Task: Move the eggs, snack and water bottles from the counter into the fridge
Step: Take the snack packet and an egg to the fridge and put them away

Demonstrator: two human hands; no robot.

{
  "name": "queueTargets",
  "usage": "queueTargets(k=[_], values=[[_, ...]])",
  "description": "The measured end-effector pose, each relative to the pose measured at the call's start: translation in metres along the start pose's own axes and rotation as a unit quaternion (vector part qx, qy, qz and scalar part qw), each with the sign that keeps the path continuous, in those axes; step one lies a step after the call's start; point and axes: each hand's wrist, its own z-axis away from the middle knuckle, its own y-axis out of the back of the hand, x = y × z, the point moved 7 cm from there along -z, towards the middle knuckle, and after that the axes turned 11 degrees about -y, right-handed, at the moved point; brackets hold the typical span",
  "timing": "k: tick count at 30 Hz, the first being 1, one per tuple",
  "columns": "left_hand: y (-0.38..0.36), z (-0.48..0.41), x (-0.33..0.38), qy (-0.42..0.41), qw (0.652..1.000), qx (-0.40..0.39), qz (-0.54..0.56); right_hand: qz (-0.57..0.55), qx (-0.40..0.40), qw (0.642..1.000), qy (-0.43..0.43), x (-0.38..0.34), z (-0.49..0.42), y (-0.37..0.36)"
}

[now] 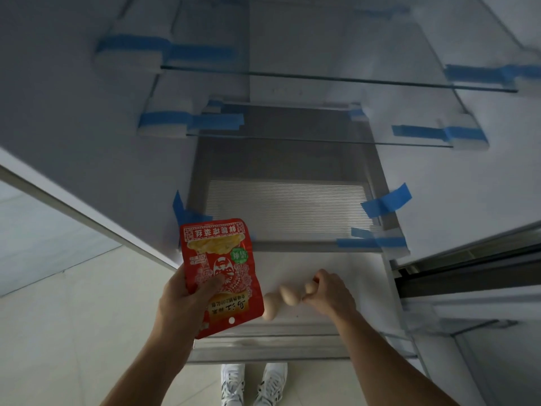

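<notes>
I look into the open fridge. My left hand grips a red snack packet by its lower part and holds it upright in front of the fridge's low white shelf. My right hand has its fingers curled round an egg at that shelf. Two more pale eggs lie on the shelf: one right beside my right hand, another partly behind the packet. No water bottles are in view.
Two glass shelves with foam blocks and blue tape span the fridge above. A ribbed metal panel lies behind the low shelf. The fridge door stands open at right. White shoes on the tiled floor below.
</notes>
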Motion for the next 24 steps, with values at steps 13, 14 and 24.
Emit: queueTargets(k=[13, 14, 24], values=[[0.002, 0.002, 0.0, 0.001, 1.0, 0.0, 0.016, 0.04, 0.064, 0.996, 0.039, -0.008, 0.03, 0.032], [0.001, 0.002, 0.001, 0.001, 1.0, 0.0, 0.018, 0.045, 0.084, 0.994, 0.047, -0.01, 0.038, 0.04], [-0.028, -0.022, 0.023, -0.006, 0.998, -0.034, 0.046, 0.013, 0.278, 0.949, 0.147, -0.024, 0.129, 0.104]])
